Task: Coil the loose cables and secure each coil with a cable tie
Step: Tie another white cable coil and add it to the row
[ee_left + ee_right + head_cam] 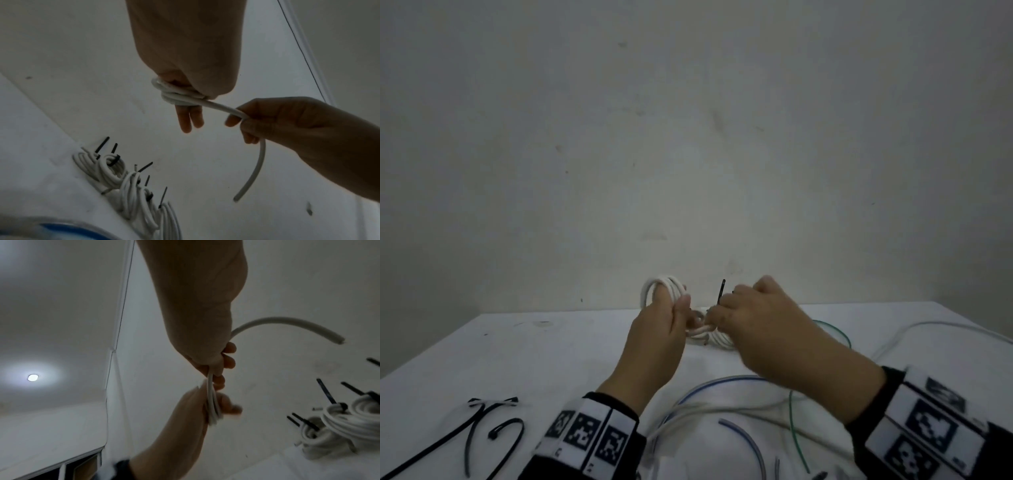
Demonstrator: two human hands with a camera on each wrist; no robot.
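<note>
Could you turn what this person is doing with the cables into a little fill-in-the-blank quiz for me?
1. The coil held in the left hand is ____ in colour.
2. The free end of that cable is gripped by the ____ hand.
3. The finished coils by the wall are each bound with a ____ cable tie.
4. The spare cable ties lie on the table to the person's ____.

Missing words: white; right; black; left

Scuffed pale wall [688, 137] behind white table [500, 349]; round ceiling light [33, 377].

Two hands [654, 335], one held white coil [664, 287], several tied coils [115, 175] (count unclear)
</note>
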